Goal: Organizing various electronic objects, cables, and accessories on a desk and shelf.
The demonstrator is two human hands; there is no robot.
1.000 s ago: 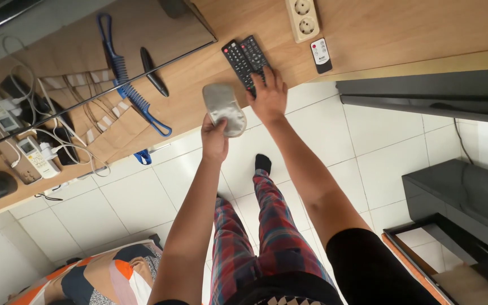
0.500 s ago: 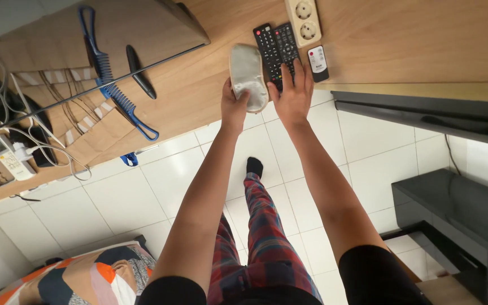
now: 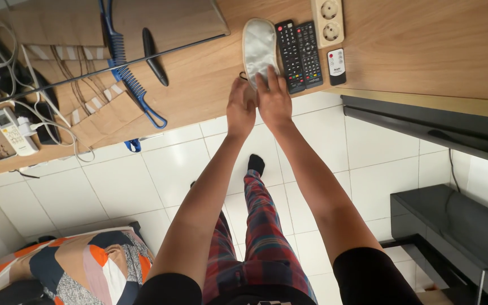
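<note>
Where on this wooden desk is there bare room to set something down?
Bare wood lies right of the small white remote and power strip. A narrower patch sits between the black pen and grey pouch. The cables at left are crowded.

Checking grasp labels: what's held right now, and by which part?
The grey oval pouch lies flat on the wooden desk beside the two black remotes. Left hand and right hand both touch its near end; whether either actually grips it cannot be told.

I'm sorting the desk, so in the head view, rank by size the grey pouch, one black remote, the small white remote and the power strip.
1. Grey pouch, largest.
2. Black remote, nearly as long but narrower.
3. Power strip, though the frame's top edge cuts it off, so unsure.
4. Small white remote, smallest.
</note>
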